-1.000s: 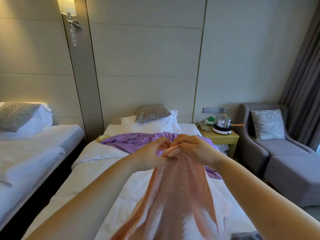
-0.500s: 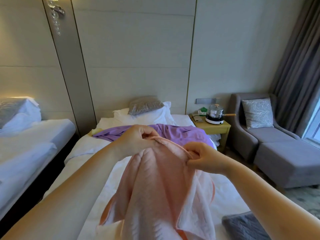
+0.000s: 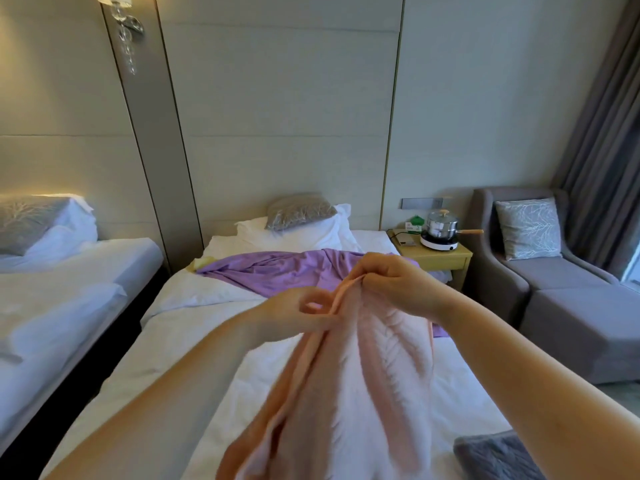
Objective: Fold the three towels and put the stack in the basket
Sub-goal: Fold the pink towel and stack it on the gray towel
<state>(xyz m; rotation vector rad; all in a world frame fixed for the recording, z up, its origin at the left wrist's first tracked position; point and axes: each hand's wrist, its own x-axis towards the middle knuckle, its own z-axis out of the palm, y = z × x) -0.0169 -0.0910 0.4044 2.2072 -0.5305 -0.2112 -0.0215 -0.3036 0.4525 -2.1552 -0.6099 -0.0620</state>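
Above the bed (image 3: 194,341) a pink towel (image 3: 363,393) hangs bunched in the air, a purple towel (image 3: 284,271) lies spread behind it near the pillows, a grey towel (image 3: 495,459) lies at the near right, and the right hand (image 3: 391,282) and left hand (image 3: 294,313), close together, each pinch the pink towel's top edge

White sheet (image 3: 194,341) left of pink towel (image 3: 363,393) open — purple cloth (image 3: 284,271) sprawled beyond, grey towel (image 3: 495,459) near right
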